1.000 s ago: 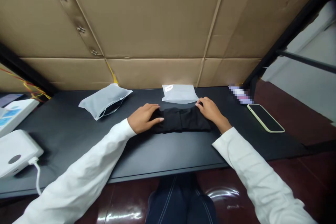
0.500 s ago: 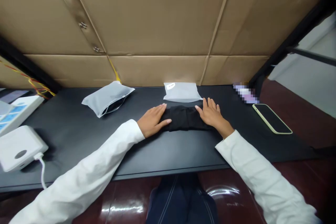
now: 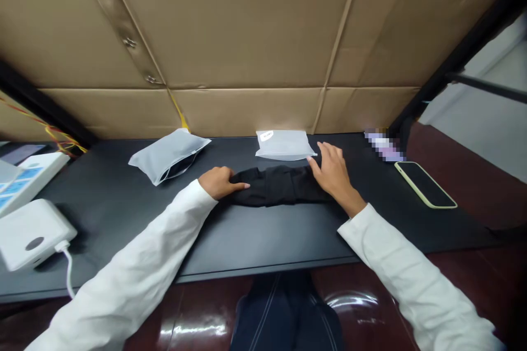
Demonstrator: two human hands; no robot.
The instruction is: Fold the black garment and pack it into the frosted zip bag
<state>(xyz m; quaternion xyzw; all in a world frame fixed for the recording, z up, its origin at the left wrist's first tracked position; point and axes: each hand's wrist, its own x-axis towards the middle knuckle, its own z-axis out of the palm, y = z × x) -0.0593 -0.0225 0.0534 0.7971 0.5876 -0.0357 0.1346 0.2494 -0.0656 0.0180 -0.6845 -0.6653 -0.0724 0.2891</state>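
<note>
A folded strip of black cloth (image 3: 280, 185) lies lengthwise across the dark table in front of me; what sort of garment or cloth it is, I cannot tell. Its left end is pinched by my left hand (image 3: 220, 182), thumb on top and fingers curled under the edge. My right hand (image 3: 332, 170) is over the right end, fingers stretched out and thumb apart, covering part of the cloth. Just beyond the cloth lies a flat frosted zip bag (image 3: 284, 145) with a small white label.
A puffed frosted zip bag (image 3: 168, 154), its mouth gaping, lies at back left. At far left are a white power bank (image 3: 35, 235) with a cable and a white box (image 3: 31, 175). A phone (image 3: 426, 185) lies at right, near a blurred-out packet (image 3: 385, 145). Cardboard (image 3: 247, 27) walls the back.
My left hand has moved left and closed on the cloth's end, so more black cloth shows on that side. My right hand has lifted slightly, fingers still stretched.
</note>
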